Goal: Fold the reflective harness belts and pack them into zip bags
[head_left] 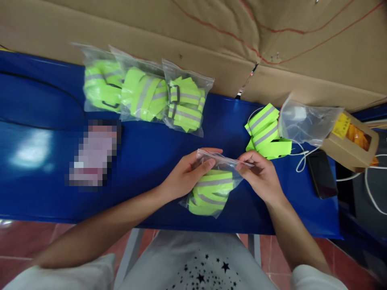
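Observation:
A clear zip bag [211, 194] with a folded neon-yellow reflective strap inside hangs over the near part of the blue table. My left hand [193, 171] is closed on the left end of its top edge, thumb in front and fingers behind. At the right end of that edge, my right hand [258, 173] pinches the zip strip between thumb and fingers. Beyond my right hand lies a loose bundle of neon reflective straps [266, 133], beside an unfilled clear bag [305, 121].
Three filled clear bags [145, 94] lie in a row along the cardboard at the back. A pixelated phone-like object [93, 155] is on the left. At right are a black phone [322, 175], white cables and a cardboard box [352, 141]. The blue table [136, 161] ends near my body.

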